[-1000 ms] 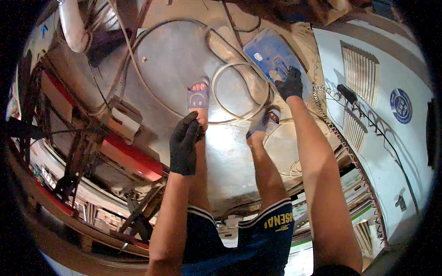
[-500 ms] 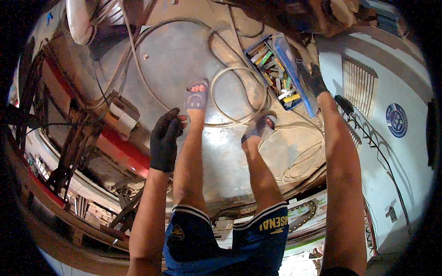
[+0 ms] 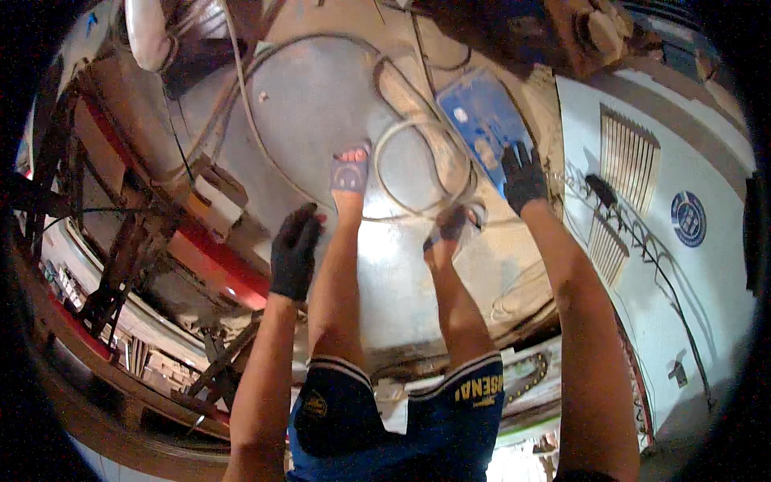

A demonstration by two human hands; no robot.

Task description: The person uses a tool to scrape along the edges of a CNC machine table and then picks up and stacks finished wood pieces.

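A blue lid (image 3: 482, 120) covers the box at the far right of the floor; its edges line up with the box as far as I can see. My right hand (image 3: 524, 178), in a dark glove, rests on the lid's near right side with its fingers spread and nothing in them. The box's contents are hidden beneath. My left hand (image 3: 295, 251), also in a dark glove, hovers beside my left shin. Its fingers are loosely bent, slightly blurred, with a reddish fingertip showing, and I see nothing held.
A pale hose (image 3: 383, 165) lies coiled around my sandalled feet (image 3: 350, 173). To the left is a red metal beam (image 3: 229, 269) with a small carton (image 3: 215, 201) by it. A pale blue wall (image 3: 642, 185) with vent slats and a hanging black cable (image 3: 658, 261) stands at the right.
The blue lid has swung down from its raised position at the right onto the box, hiding the tools and small items inside. My right hand moved left and nearer with it. My left hand barely moved.
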